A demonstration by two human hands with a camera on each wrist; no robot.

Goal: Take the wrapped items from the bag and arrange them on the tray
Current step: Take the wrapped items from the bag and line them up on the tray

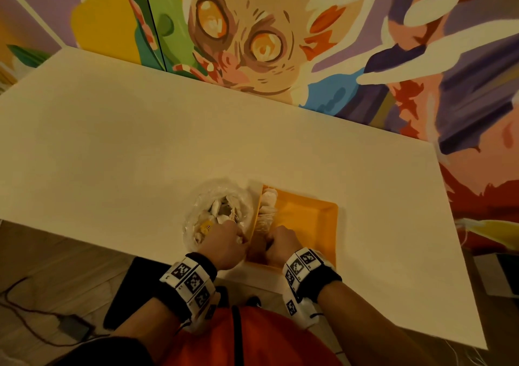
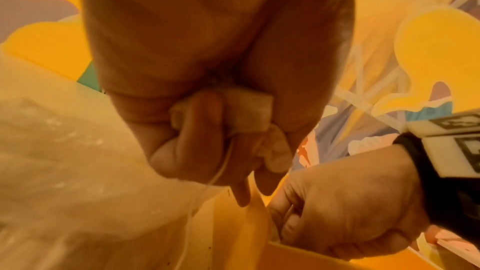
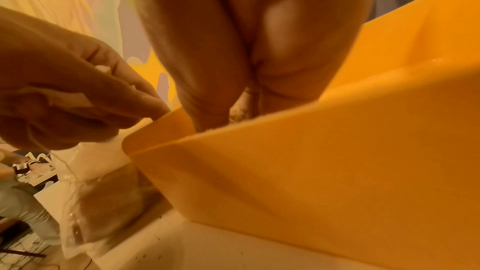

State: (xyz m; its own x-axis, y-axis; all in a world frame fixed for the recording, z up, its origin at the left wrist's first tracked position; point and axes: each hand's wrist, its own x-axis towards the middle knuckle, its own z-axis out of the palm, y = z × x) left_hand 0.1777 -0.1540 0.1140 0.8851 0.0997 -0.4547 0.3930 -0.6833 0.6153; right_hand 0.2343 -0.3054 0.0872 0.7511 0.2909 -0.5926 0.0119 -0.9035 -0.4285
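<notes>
Fingers of left hand point(image 2: 207, 110) curl in a grip round wrapped item point(image 2: 246, 110) beside tray point(image 1: 323, 219).

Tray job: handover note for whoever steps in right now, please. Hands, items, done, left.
Left hand: grips a white wrapped item, string dangling, at the tray's near-left corner.
Right hand: fingers curled inside the tray's near-left corner; what it holds is hidden.
Orange tray: beside the clear bag, on its right, on the white table.
Done: a few items lined along the tray's left wall.
Left: place the held one; more remain in the bag.
</notes>
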